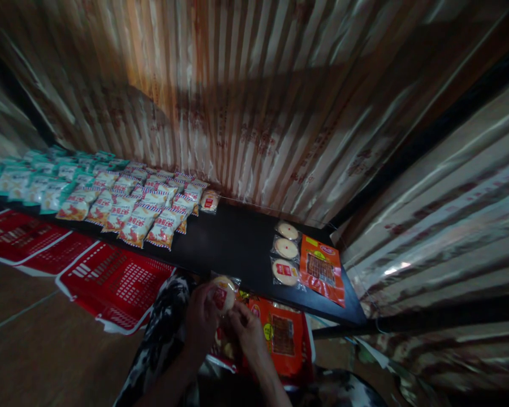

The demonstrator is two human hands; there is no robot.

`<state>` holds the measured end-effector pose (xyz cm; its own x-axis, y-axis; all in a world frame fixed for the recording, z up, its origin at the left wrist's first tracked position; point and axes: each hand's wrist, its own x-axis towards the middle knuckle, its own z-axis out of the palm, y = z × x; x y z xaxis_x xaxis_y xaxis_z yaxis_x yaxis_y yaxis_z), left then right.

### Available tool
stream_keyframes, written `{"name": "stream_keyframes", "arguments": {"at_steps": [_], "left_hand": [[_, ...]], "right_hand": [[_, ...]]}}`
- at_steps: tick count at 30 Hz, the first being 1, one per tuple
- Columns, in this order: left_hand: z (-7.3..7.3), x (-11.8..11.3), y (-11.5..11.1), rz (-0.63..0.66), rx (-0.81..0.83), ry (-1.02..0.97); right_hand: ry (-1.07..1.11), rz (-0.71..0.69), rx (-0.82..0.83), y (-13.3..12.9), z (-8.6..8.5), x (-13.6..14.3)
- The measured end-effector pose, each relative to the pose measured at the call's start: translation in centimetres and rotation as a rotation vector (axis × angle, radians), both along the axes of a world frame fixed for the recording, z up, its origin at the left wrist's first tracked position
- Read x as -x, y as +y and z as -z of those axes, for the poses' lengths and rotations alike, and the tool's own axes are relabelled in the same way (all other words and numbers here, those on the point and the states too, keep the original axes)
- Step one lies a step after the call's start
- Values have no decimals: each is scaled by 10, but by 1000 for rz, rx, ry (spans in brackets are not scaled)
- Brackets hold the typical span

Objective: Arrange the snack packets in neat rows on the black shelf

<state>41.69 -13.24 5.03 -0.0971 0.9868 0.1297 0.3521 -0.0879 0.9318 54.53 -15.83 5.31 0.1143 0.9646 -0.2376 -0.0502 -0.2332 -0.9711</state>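
L hand [201,316] + R hand [246,327] nearest cam, both on a wrapped pastry [224,295] at the front edge of a black shelf [233,240], above a red container [309,345] w/ orange pkt [285,333] in it. L: fingers curled round pastry's left side, gripping. R: thumb + fingertips pinching wrapper, lower right; fine detail too dim. Red label faces up.

Technique (my judgement): hold by rim, light pressure, since pastry prob. crumbles; no squeezing mid-face. R best used to smooth film edges. Label up, good for reading. Watch clearance to shelf edge so film doesn't snag.

Shelf: three pastries [287,249] in a row, right side, next to orange pouch [322,268]; single pastry [209,201] beside striped snack bags [138,220]; teal pkts [46,183] far left.
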Motion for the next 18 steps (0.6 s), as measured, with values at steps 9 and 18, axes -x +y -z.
{"name": "stream_keyframes", "arguments": {"at_steps": [9, 18], "left_hand": [[-23, -12, 59, 10, -40, 37], [-48, -22, 107, 83, 42, 264]], "right_hand": [[-162, 77, -93, 48, -25, -10], [-258, 39, -77, 95, -31, -24]]}}
